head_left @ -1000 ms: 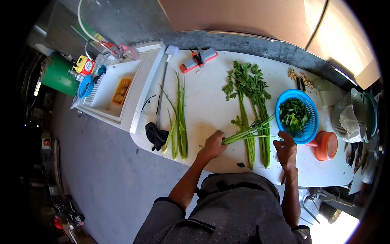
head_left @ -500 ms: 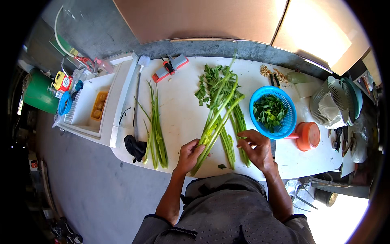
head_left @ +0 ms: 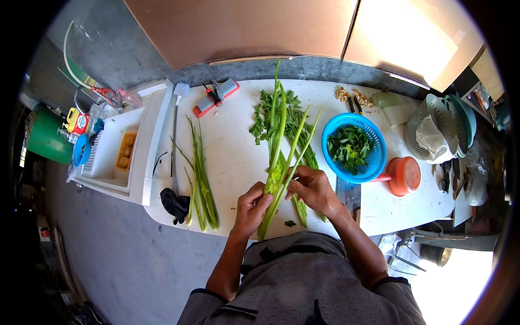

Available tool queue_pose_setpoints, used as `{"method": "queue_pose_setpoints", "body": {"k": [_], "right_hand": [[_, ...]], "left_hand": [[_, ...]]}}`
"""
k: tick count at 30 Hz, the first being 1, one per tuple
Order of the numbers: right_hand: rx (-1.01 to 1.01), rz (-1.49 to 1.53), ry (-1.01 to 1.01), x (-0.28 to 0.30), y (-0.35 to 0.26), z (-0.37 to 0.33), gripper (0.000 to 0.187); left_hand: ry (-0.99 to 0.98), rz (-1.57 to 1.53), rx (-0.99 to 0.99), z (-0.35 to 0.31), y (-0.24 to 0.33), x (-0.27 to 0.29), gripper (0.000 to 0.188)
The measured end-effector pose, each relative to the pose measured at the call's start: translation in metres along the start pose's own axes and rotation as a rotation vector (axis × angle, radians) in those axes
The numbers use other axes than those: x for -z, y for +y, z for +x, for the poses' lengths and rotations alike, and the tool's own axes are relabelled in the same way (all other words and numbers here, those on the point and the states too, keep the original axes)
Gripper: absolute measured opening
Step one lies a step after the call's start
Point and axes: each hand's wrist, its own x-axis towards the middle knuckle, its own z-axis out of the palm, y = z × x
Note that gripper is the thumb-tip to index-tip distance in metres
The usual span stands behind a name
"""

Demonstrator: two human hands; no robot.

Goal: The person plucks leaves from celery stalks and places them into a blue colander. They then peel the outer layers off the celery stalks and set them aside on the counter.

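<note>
A bunch of pale green celery stalks (head_left: 276, 179) is held upright-slanting over the table's front edge. My left hand (head_left: 252, 209) is closed around its lower part. At the bunch's right side, the fingers of my right hand (head_left: 316, 190) pinch at an outer stalk; the fingertips are partly hidden. Beneath and behind lies more celery with leafy tops (head_left: 297, 116) on the white table (head_left: 233, 157). Stripped stalks (head_left: 203, 195) rest in a pile to the left. Torn green leaves (head_left: 351, 147) fill part of a blue colander (head_left: 327, 168) at the right.
A knife (head_left: 348, 194) lies beside the colander, near an orange-red dipper (head_left: 403, 176). Beyond are a grey-red tool (head_left: 215, 98), peelings (head_left: 342, 94) and stacked baskets (head_left: 430, 130). A white sink (head_left: 111, 181) adjoins the left end. A black cloth (head_left: 174, 205) sits near the front edge.
My right hand has moved left from beside the bunch to its outer stalk, its fingers closing there. The stalks' tops have spread apart. The whole view has shifted slightly.
</note>
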Motion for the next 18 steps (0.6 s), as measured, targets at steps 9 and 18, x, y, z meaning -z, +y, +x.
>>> {"method": "queue_pose_setpoints", "body": {"k": [9, 18], "right_hand": [[-0.052, 0.352, -0.013, 0.000, 0.026, 0.002, 0.022], [0.286, 0.086, 0.454, 0.037, -0.023, 0.015, 0.019]], "left_hand": [[0.091, -0.047, 0.098, 0.002, 0.007, -0.001, 0.007], [0.141, 0.216, -0.002, 0.003, -0.004, -0.001, 0.021]]}}
